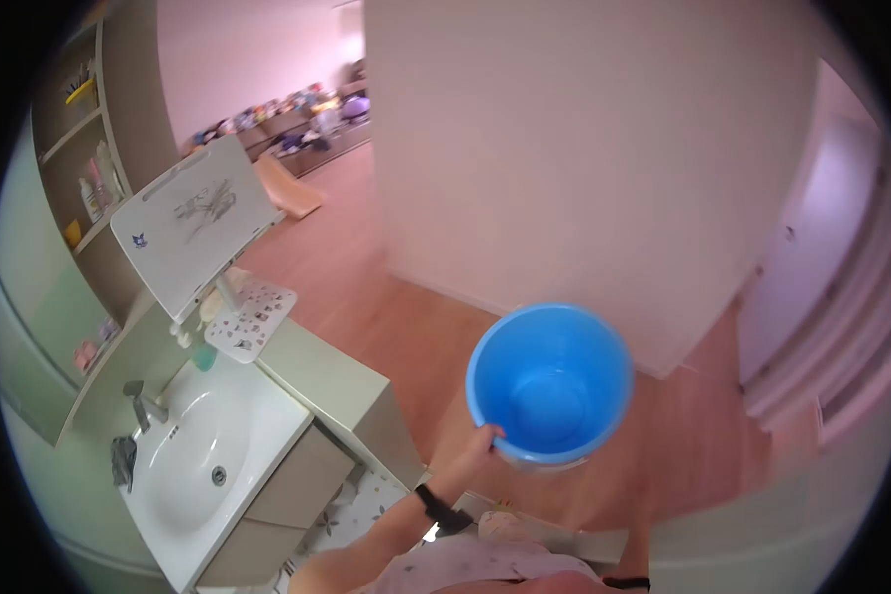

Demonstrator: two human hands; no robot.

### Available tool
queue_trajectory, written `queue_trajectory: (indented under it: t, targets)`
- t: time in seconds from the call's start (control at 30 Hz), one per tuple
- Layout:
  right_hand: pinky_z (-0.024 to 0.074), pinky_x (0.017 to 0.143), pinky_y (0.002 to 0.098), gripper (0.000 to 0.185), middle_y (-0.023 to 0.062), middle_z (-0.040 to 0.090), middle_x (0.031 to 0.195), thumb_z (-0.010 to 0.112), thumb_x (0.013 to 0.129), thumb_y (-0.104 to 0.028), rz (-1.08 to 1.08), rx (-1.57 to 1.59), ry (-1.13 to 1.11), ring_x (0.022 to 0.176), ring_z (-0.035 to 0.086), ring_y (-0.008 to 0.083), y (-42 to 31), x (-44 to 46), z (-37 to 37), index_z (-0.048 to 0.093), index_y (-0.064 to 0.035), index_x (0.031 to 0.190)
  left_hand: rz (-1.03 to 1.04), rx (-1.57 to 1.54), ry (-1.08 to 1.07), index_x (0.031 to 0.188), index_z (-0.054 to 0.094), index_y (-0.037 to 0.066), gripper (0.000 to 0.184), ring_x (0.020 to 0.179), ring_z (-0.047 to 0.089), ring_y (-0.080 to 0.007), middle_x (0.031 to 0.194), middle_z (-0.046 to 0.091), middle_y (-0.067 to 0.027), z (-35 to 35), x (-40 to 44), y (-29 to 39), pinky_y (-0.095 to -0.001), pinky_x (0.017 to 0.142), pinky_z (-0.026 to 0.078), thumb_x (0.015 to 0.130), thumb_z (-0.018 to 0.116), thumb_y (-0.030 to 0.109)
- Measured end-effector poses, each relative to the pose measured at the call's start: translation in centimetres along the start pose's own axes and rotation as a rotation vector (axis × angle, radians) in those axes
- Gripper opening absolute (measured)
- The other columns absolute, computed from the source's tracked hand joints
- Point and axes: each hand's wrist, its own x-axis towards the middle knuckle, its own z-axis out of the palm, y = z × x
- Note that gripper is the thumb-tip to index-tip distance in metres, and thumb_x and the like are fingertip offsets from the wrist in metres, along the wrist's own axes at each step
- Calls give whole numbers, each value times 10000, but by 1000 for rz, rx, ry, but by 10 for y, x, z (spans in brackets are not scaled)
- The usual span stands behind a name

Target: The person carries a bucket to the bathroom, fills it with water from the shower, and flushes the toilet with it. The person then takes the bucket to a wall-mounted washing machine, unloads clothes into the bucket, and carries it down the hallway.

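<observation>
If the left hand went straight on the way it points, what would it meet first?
The blue bucket, whose rim the left hand grips; beyond that, probably the pale wall, though depth is unclear.

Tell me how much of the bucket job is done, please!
Done: the blue bucket looks picked up, because the left hand has its rim. In hand: just that bucket, and I see nothing inside. Left: probably putting it down, since it's being held. I can't tell where it goes.
</observation>
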Motion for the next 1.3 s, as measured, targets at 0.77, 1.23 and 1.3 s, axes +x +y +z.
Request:
queue_trajectory:
  t: [0.77, 1.23, 1.3]
  targets:
    - [479, 831, 342, 225, 78, 654, 994, 650, 821, -191, -684, 429, -812, 951, 611, 208, -629, 608, 407, 655, -34, 982, 351, -436, 705, 1012, 494, -3, 371, 667, 548, -237, 819, 503, -116, -57, 520, 437, -348, 494, 474, 656, 574, -64]
    - [392, 776, 342, 246, 78, 568, 890, 641, 871, -259, -1002, 1438, -2864, 847, 517, 211, -1220, 752, 614, 627, -13, 881, 550, -796, 1153, 868, 511, 33, 213, 832, 559, -268, 888, 500, -103, -250, 754, 678, -397, 671, 534, 667, 550, -26]
    - [397, 724, 359, 236, 70, 568, 861, 649, 869, -280, -874, 1476, -3077, 763, 509, 218, -1286, 742, 688, 625, -46, 857, 559, -854, 1223, 859, 512, 30, 206, 812, 557, -261, 882, 502, -101, -290, 787, 717, -390, 659, 532, 664, 552, -22]
